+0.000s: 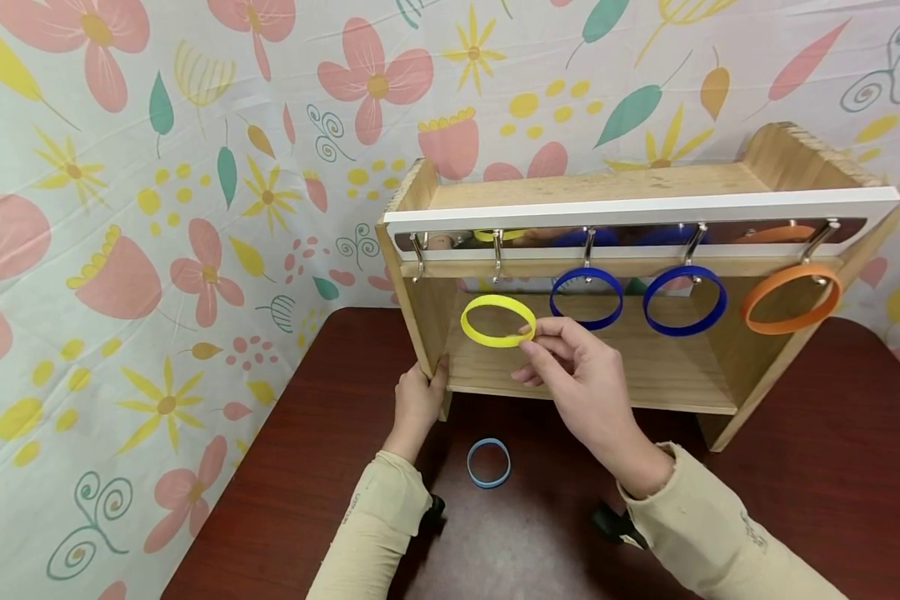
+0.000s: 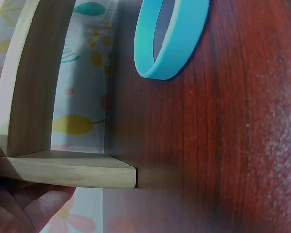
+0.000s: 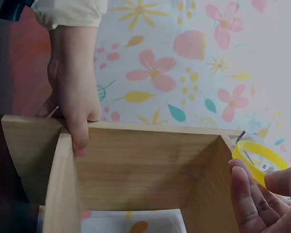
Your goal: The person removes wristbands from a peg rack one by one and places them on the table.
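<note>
My right hand (image 1: 588, 387) pinches a yellow wristband (image 1: 498, 321) between thumb and fingers, holding it just below the second hook (image 1: 497, 254) from the left. In the right wrist view the yellow band (image 3: 259, 160) overlaps a metal hook at the rack's edge. My left hand (image 1: 417, 404) grips the lower left side of the wooden rack (image 1: 592, 367), its thumb over the board's edge. Two dark blue wristbands (image 1: 587, 298) and an orange wristband (image 1: 792, 298) hang from the hooks on the right. A light blue wristband (image 2: 177, 41) lies on the table, near the left hand.
A white-framed strip (image 1: 645, 208) carrying the metal hooks runs along the rack's front. The rack stands on a dark red wooden table (image 1: 285, 467). Behind it hangs a floral cloth (image 1: 195, 192). The leftmost hook (image 1: 417, 254) holds no band.
</note>
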### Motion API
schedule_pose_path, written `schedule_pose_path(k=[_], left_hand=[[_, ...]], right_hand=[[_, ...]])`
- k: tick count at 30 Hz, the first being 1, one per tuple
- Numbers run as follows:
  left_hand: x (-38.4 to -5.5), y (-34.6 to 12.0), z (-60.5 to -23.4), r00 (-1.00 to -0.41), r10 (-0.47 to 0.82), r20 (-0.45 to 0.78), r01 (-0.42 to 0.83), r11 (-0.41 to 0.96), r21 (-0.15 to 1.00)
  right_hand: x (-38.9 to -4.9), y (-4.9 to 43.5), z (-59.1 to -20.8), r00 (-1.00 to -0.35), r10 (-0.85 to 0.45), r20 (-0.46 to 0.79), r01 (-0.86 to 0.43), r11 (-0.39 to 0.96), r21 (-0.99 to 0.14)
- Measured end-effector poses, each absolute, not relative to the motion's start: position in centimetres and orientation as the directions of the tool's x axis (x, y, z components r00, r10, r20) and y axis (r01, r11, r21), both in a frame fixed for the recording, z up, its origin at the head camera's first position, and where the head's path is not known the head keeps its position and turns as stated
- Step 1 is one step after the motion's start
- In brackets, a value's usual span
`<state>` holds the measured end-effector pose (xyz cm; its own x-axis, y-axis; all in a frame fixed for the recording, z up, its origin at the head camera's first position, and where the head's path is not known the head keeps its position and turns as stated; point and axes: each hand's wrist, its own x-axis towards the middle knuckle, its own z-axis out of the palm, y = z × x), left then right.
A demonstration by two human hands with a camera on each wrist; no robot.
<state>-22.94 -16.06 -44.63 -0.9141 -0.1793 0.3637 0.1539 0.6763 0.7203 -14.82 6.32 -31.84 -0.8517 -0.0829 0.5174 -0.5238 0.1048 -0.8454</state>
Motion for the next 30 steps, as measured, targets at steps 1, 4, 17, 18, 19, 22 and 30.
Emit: schedule_pose_path(k=[1, 4, 17, 18, 19, 22, 30], left_hand=[[-22.9, -16.1, -44.6, -0.914, -0.18, 0.364, 0.154, 0.676, 0.721], [-22.9, -16.0, -44.6, -0.914, -0.18, 0.364, 0.152, 0.68, 0.717], [-22.9, -16.0, -44.6, -0.911, -0.189, 0.368, 0.144, 0.688, 0.711], [-22.9, -16.0, -44.6, -0.911, -0.187, 0.367, 0.145, 0.688, 0.711], [-22.9, -16.0, -44.6, -0.911, -0.183, 0.37, 0.15, 0.688, 0.71], [-22.8, -16.0, -44.6, -0.908, -0.179, 0.379, 0.158, 0.691, 0.705], [-22.9, -16.0, -44.6, -0.911, -0.183, 0.371, 0.148, 0.693, 0.706]], right_hand=[[-14.7, 6.4, -31.9, -0.855, -0.087, 0.512, -0.518, 0.105, -0.849], [-14.5, 6.6, -32.3, -0.865, -0.098, 0.493, -0.501, 0.099, -0.86], [-14.1, 7.5, -33.5, -0.878, -0.143, 0.458, -0.473, 0.099, -0.876], [-14.1, 7.6, -33.6, -0.879, -0.146, 0.454, -0.469, 0.1, -0.877], [-14.0, 7.7, -33.7, -0.881, -0.148, 0.45, -0.467, 0.103, -0.879], [-13.9, 8.1, -34.1, -0.883, -0.155, 0.442, -0.46, 0.108, -0.881], [-13.7, 9.0, -35.0, -0.895, -0.161, 0.415, -0.436, 0.127, -0.891]])
